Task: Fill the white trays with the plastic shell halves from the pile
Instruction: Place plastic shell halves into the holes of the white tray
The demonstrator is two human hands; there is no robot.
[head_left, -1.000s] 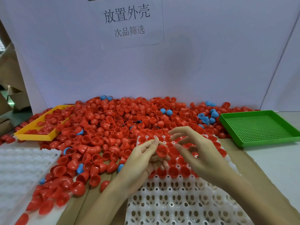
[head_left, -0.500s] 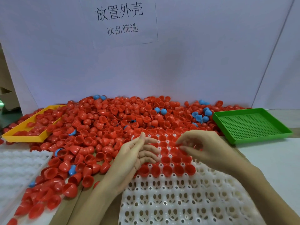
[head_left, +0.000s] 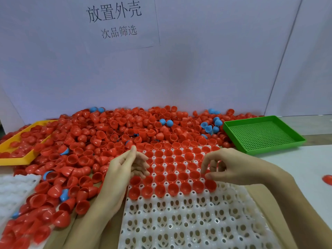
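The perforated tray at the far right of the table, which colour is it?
Green; the perforated tray shows clearly in the head view.

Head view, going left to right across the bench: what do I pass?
Yellow tray → left hand → right hand → green perforated tray → stray red shell half at the right edge.

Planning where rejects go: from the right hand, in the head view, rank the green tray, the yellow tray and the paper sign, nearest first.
From the right hand:
1. Green tray, just beyond it to the right.
2. Yellow tray, far left across the pile.
3. Paper sign, high on the back wall.
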